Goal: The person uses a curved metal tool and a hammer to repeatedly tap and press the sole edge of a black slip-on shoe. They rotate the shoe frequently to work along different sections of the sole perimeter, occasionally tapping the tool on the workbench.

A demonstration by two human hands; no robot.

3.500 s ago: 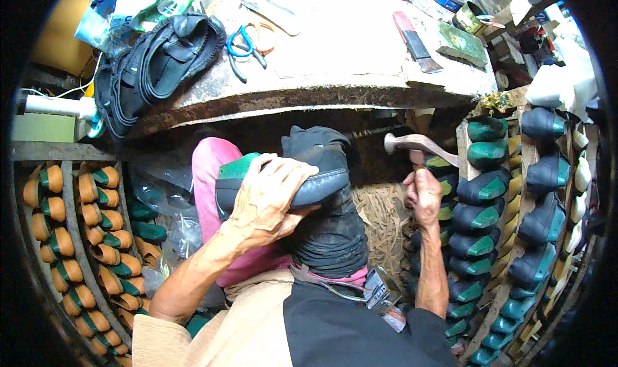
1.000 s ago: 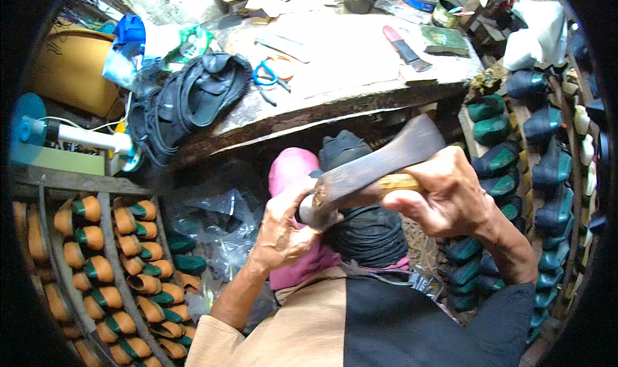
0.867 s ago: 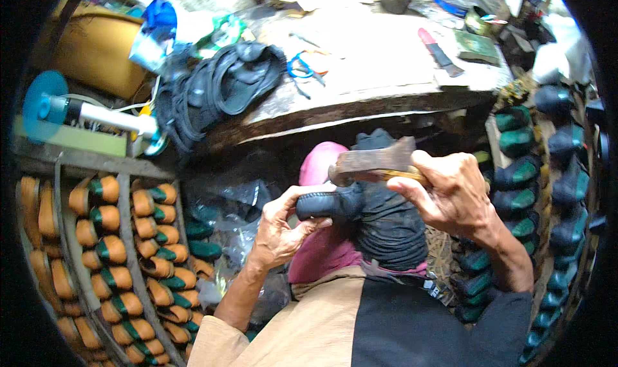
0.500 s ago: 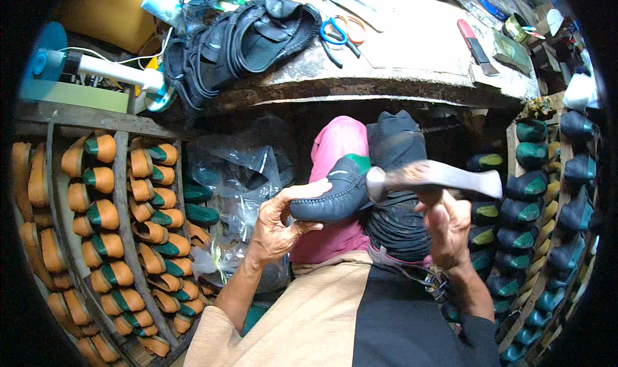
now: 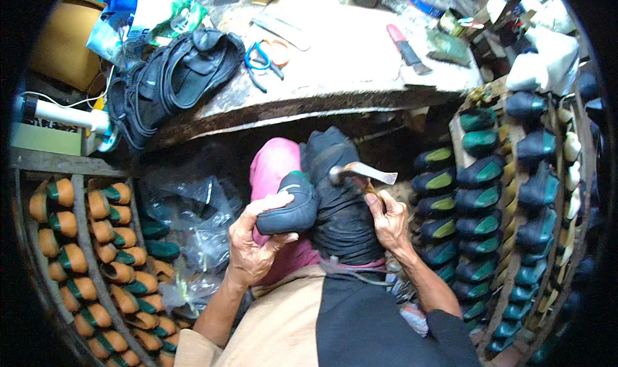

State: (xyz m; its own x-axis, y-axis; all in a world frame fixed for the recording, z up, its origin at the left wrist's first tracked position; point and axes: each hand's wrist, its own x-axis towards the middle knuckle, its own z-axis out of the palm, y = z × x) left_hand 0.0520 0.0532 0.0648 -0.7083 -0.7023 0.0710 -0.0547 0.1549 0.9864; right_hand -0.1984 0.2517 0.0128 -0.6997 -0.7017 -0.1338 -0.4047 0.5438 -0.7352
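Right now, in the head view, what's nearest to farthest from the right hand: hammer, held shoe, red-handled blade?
1. Hammer: in the right hand.
2. Held shoe: leftward, in the left hand.
3. Red-handled blade: up on the worktable.

The held shoe (image 5: pixel 288 214) is near-black; racked shoes (image 5: pixel 120 273) at eight o'clock, orange-and-green (shirt (image 5: pixel 293 312): tan and black).

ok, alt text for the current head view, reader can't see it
A person's left-hand grip holds a dark shoe over the lap; the right-hand grip holds a hammer. Orange shoes line the left, black-and-green shoes the right, and black footwear lies on a workbench ahead.
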